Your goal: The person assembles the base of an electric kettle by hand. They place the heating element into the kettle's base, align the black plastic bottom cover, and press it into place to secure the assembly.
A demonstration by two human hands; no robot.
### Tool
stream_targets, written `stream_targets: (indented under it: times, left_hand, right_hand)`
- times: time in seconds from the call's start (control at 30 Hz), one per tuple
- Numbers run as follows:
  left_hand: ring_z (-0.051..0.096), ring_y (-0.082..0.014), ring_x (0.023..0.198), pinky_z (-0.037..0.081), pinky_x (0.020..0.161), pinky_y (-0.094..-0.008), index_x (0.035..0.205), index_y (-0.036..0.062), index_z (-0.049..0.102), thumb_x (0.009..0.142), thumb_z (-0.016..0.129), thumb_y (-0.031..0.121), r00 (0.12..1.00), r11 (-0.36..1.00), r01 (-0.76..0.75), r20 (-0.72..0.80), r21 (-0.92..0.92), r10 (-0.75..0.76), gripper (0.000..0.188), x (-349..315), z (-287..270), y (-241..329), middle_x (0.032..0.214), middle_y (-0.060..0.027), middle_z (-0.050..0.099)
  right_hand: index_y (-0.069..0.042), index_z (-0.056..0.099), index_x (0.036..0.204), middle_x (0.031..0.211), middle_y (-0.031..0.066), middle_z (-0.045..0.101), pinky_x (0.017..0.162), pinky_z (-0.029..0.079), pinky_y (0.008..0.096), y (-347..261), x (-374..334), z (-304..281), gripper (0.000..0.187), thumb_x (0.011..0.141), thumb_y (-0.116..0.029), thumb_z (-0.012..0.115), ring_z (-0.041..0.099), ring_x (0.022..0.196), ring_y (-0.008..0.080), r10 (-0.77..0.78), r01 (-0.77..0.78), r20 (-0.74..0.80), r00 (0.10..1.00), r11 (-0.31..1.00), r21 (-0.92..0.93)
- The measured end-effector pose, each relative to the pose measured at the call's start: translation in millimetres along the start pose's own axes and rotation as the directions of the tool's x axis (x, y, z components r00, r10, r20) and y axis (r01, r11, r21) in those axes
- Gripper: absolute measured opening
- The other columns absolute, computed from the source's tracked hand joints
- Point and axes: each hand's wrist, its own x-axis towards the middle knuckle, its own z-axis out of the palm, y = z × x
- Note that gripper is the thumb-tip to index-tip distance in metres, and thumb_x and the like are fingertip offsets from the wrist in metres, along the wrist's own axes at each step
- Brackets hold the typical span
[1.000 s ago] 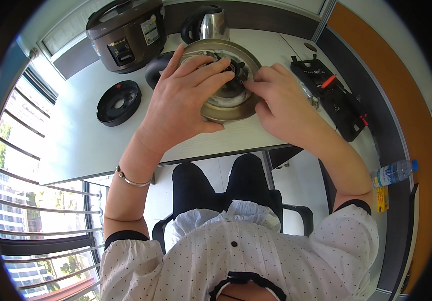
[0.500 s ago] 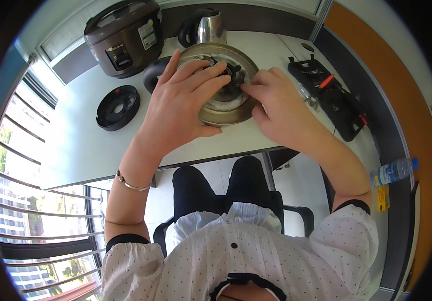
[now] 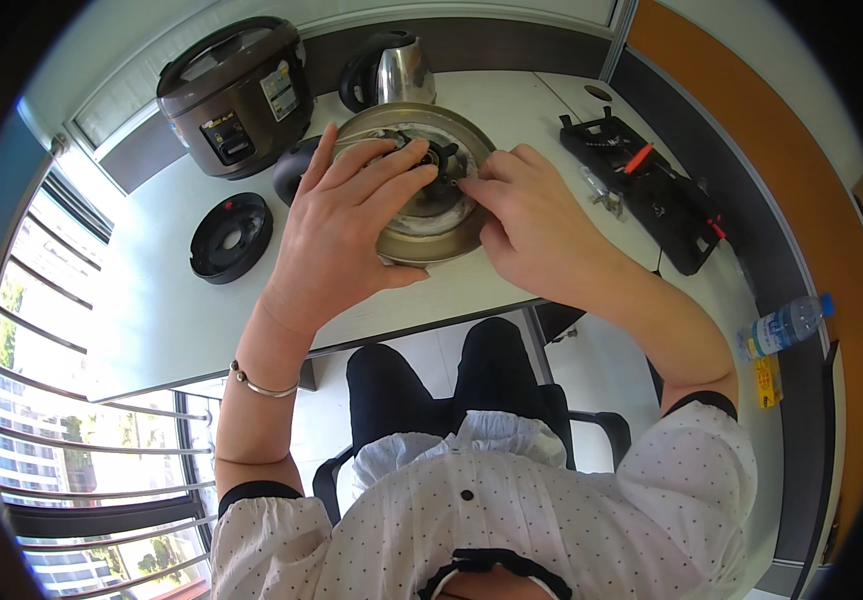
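A round metal kettle (image 3: 451, 245) lies bottom up on the table, its black handle (image 3: 293, 172) pointing left. Its underside shows a whitish ring and a black central fitting (image 3: 441, 152). Across that underside my left hand (image 3: 343, 215) is spread, fingertips resting by the fitting and thumb near the rim closest to me. My right hand (image 3: 526, 205) is closed at the fitting's right side, thumb and forefinger pinched together. Whatever is between those fingertips is too small to make out. Left of the kettle is a black ring-shaped base cover (image 3: 231, 238) with a red spot.
Behind stand a brown rice cooker (image 3: 236, 100) and a second, upright steel kettle (image 3: 406, 75). An open black tool case (image 3: 636, 185) with a red-handled tool lies at the right, small metal parts (image 3: 606, 198) beside it. Farther right is a water bottle (image 3: 786, 327).
The whole view has shifted slightly, with the table's things now a little lower and further left. Both hands keep about the same places on the kettle.
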Motion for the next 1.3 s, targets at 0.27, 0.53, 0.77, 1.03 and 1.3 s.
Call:
stream_targets:
  times: [0.27,0.53,0.77,1.03,1.3]
  left_hand:
    - [0.052,-0.0258,0.119,0.026,0.115,-0.0509,0.12,0.0129,0.061,0.041,0.086,0.02,1.0,1.0,-0.003,-0.013,0.005,0.003,0.083,-0.5,1.2,-1.6,0.131,-0.001,0.058]
    - [0.052,-0.0257,0.118,0.027,0.115,-0.0508,0.119,0.0138,0.061,0.041,0.086,0.019,1.0,1.0,-0.008,-0.01,0.001,0.008,0.082,-0.7,2.3,-1.6,0.131,-0.0007,0.058]
    - [0.052,-0.0253,0.119,0.026,0.115,-0.0506,0.119,0.0138,0.061,0.041,0.086,0.018,1.0,1.0,-0.009,-0.014,0.01,0.009,0.082,-1.5,2.1,-0.5,0.131,-0.0009,0.058]
    - [0.052,-0.025,0.119,0.025,0.116,-0.0504,0.119,0.0138,0.061,0.041,0.086,0.019,1.0,1.0,-0.006,-0.008,0.009,0.006,0.082,-0.2,2.2,0.1,0.131,-0.0005,0.058]
    - [0.052,-0.025,0.119,0.025,0.116,-0.0504,0.12,0.0136,0.061,0.04,0.086,0.02,1.0,1.0,-0.006,-0.003,0.01,0.006,0.084,-1.9,1.7,0.2,0.131,-0.0003,0.057]
  right_hand:
    - [0.004,0.069,0.098,0.089,0.0123,0.059,0.078,0.046,0.0389,5.5,0.7,-2.5,0.03,0.07,-0.002,0.062,0.053,0.088,0.0297,0.014,-0.012,-0.055,0.998,0.999,0.034]
    - [0.005,0.065,0.105,0.095,0.0137,0.058,0.082,0.045,0.0378,1.0,1.4,-3.1,0.037,0.07,0.006,0.055,0.051,0.092,0.0303,0.06,-0.064,0.077,0.995,0.997,0.05]
    - [0.005,0.069,0.097,0.091,0.0132,0.06,0.082,0.045,0.0386,-0.3,-2.2,-6.5,0.028,0.07,-0.002,0.062,0.053,0.09,0.0298,0.019,-0.02,0.014,1.0,0.998,0.055]
    - [0.006,0.065,0.104,0.093,0.0133,0.058,0.081,0.046,0.0371,1.9,-0.2,-2.1,0.037,0.069,0.006,0.056,0.051,0.092,0.0299,0.045,-0.047,0.05,0.998,0.998,0.047]
    - [0.004,0.069,0.099,0.09,0.0129,0.059,0.082,0.046,0.0388,-0.2,-4.3,-4.0,0.03,0.07,-0.001,0.062,0.053,0.089,0.03,0.008,-0.009,0.014,1.0,0.997,0.081]
